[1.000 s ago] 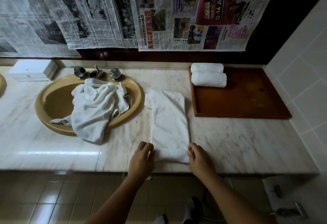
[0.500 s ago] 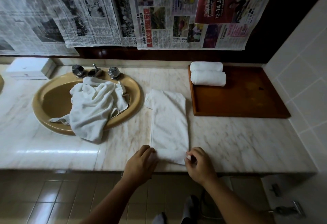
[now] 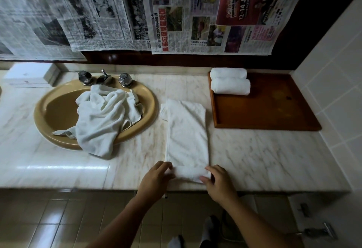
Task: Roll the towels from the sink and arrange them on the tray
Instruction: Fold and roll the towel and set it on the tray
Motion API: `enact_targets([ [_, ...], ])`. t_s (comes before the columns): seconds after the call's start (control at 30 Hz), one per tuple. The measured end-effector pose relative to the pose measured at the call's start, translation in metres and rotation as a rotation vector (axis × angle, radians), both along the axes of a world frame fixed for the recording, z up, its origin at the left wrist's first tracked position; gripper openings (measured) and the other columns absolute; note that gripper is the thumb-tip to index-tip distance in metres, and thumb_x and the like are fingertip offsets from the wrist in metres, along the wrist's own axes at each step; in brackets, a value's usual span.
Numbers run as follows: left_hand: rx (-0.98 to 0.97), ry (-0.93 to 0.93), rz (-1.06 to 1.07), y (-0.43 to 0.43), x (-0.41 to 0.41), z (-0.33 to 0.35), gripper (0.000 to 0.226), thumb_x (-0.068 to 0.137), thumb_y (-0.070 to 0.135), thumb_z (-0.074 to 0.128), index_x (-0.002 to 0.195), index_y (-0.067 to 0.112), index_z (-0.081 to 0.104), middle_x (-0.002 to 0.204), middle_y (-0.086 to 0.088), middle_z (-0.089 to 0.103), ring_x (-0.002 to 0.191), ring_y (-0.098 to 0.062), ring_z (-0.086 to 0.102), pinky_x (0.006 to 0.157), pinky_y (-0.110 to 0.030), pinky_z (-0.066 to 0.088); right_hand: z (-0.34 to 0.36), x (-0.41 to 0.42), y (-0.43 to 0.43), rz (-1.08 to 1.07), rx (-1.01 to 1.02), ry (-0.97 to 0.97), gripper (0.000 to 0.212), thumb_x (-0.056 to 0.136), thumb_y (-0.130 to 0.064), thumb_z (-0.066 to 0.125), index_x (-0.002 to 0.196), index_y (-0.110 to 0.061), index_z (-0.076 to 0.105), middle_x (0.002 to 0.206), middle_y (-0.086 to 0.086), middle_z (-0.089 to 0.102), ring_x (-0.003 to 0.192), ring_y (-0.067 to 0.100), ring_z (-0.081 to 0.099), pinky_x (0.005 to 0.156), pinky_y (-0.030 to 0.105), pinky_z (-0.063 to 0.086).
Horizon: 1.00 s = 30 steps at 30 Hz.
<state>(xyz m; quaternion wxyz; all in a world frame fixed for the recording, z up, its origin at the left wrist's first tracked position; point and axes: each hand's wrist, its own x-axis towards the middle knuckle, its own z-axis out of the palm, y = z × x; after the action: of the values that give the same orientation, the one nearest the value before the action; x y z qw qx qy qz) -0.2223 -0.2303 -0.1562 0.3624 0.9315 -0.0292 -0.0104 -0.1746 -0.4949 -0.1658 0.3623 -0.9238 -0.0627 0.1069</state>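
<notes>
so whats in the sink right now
A crumpled heap of white towels, spilling over the near rim of the sink onto the counter. How many, and the drain beneath, are hidden.

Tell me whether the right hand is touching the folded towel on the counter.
Touching. The head view shows the right hand with its fingers pinching the near right corner of the folded towel.

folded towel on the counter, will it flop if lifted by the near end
Probably floppy: the folded towel bends softly where the left hand and right hand turn its near end. Likely holds a roll, like the rolled towels on the tray.
</notes>
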Motion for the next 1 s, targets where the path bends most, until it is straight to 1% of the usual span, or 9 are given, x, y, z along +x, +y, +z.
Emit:
enact_targets([
  [0.13,-0.029,0.126,-0.053,0.009,0.012,0.002,0.033,0.096,0.007,0.063,0.115,0.033,0.059,0.107,0.014,0.059,0.090,0.015,0.061,0.070,-0.024,0.055,0.019,0.023,-0.001,0.048,-0.032,0.168,0.036,0.085,-0.026,0.079,0.118,-0.011,0.072,0.107,0.002,0.068,0.100,0.018,0.063,0.084,0.023,0.044],
  [0.3,-0.038,0.170,-0.106,0.014,0.022,0.002,0.033,0.093,0.003,0.064,0.109,0.032,0.061,0.100,0.015,0.061,0.090,0.017,0.061,0.073,-0.023,0.055,0.037,0.033,-0.003,0.113,-0.056,0.326,0.029,0.090,-0.030,0.074,0.117,-0.020,0.072,0.108,0.001,0.070,0.094,0.015,0.063,0.084,0.031,0.051],
  [0.43,-0.027,0.158,-0.092,0.015,0.024,-0.001,0.018,0.097,0.018,0.063,0.105,0.034,0.062,0.098,0.010,0.063,0.087,-0.002,0.059,0.077,-0.033,0.053,0.039,0.035,-0.004,0.106,-0.054,0.380,0.029,0.092,-0.033,0.070,0.119,-0.024,0.069,0.109,-0.004,0.068,0.095,0.011,0.061,0.081,0.029,0.049],
  [0.53,-0.014,0.143,-0.046,0.013,0.021,0.000,0.016,0.096,0.017,0.062,0.106,0.030,0.066,0.100,0.008,0.062,0.092,-0.012,0.058,0.078,-0.037,0.053,0.040,0.035,-0.003,0.055,-0.007,0.391,0.024,0.092,-0.029,0.070,0.115,-0.028,0.068,0.107,-0.007,0.067,0.096,0.009,0.062,0.082,0.027,0.051],
  [0.67,-0.002,0.008,0.039,0.007,0.016,0.000,0.017,0.085,0.014,0.071,0.096,0.026,0.064,0.106,0.008,0.048,0.091,-0.011,0.052,0.070,-0.026,0.051,0.037,0.022,-0.001,-0.006,0.113,0.284,0.025,0.090,-0.018,0.072,0.102,-0.032,0.055,0.094,-0.012,0.061,0.082,0.003,0.059,0.069,0.021,0.050],
  [0.73,0.004,-0.073,0.056,0.002,0.014,-0.001,0.024,0.080,0.005,0.073,0.090,0.023,0.063,0.102,0.009,0.049,0.085,-0.011,0.052,0.064,-0.029,0.051,0.034,0.015,0.002,0.002,0.079,0.216,0.021,0.091,-0.019,0.071,0.096,-0.032,0.055,0.092,-0.008,0.061,0.079,0.010,0.061,0.064,0.019,0.049],
  [0.8,0.067,-0.152,0.029,-0.002,0.010,0.001,0.024,0.080,0.000,0.073,0.089,0.021,0.067,0.098,0.010,0.057,0.084,-0.011,0.053,0.059,-0.031,0.050,0.028,0.009,0.000,-0.010,0.062,0.110,0.021,0.090,-0.019,0.073,0.091,-0.034,0.058,0.093,-0.011,0.059,0.080,0.007,0.060,0.065,0.013,0.048],
  [0.9,0.216,-0.309,-0.035,-0.001,0.004,0.000,0.016,0.086,0.008,0.072,0.096,0.020,0.071,0.099,0.007,0.065,0.082,-0.018,0.057,0.059,-0.033,0.048,0.014,0.005,-0.007,0.072,-0.010,-0.130,0.007,0.089,-0.024,0.073,0.094,-0.025,0.068,0.094,-0.014,0.053,0.078,0.007,0.058,0.068,0.022,0.051],
  [1.0,0.300,-0.396,-0.097,0.006,-0.006,-0.002,0.013,0.095,0.024,0.069,0.107,0.021,0.073,0.107,0.006,0.068,0.085,-0.018,0.059,0.065,-0.036,0.049,0.010,0.000,-0.013,0.202,-0.186,-0.301,0.016,0.091,-0.029,0.065,0.103,-0.020,0.071,0.098,-0.010,0.054,0.078,0.014,0.058,0.061,0.029,0.051],
])
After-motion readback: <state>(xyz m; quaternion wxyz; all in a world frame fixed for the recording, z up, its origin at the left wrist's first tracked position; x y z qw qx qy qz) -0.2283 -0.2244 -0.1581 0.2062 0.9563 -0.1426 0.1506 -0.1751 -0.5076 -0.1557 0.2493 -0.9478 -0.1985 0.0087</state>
